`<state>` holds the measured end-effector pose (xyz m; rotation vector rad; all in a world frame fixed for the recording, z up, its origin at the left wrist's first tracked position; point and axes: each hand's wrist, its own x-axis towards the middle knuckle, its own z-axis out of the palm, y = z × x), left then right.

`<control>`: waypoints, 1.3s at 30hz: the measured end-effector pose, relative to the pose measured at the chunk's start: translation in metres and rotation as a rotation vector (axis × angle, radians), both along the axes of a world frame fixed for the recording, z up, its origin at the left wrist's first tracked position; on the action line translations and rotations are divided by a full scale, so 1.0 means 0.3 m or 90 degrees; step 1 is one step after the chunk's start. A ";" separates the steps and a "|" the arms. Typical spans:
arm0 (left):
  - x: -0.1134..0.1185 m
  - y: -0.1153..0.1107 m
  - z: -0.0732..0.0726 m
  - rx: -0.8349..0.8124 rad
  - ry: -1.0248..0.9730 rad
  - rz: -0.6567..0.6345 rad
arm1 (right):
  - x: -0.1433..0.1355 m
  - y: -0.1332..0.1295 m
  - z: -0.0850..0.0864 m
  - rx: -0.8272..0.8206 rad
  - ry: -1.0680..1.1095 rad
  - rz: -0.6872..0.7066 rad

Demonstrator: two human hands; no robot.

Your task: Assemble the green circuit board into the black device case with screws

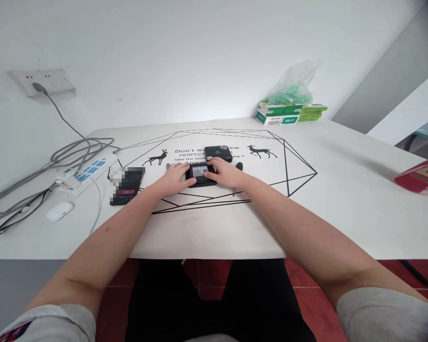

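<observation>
A small black case (199, 173) with a white label lies on the white table in front of me. My left hand (176, 179) grips its left side, thumb on the near left corner. From the other side, my right hand (225, 173) holds the right edge, with the thumb by the label. Just behind sits a second black box (218, 153), lying flat. A dark screwdriver handle (239, 166) shows beside my right hand, its shaft partly hidden under the hand. Another small rounded end peeks out behind my left fingers.
To the left are a phone (128, 186), a power strip (92, 172) with grey cables, a white mouse (60, 211) and glasses (23, 213). Green and white boxes (280, 114) with a plastic bag stand at the back right; a red package (421, 175) lies far right.
</observation>
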<state>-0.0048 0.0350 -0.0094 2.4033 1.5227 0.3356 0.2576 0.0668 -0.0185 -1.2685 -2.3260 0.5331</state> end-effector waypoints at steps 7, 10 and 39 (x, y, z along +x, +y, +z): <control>0.003 0.003 0.017 -0.014 -0.022 0.014 | 0.002 0.010 0.014 -0.025 -0.011 0.020; 0.005 0.012 0.026 -0.007 0.004 0.009 | -0.001 0.013 0.024 -0.039 -0.028 0.006; 0.013 -0.016 0.062 -0.042 -0.012 0.006 | 0.146 0.063 0.052 0.044 -0.060 -0.368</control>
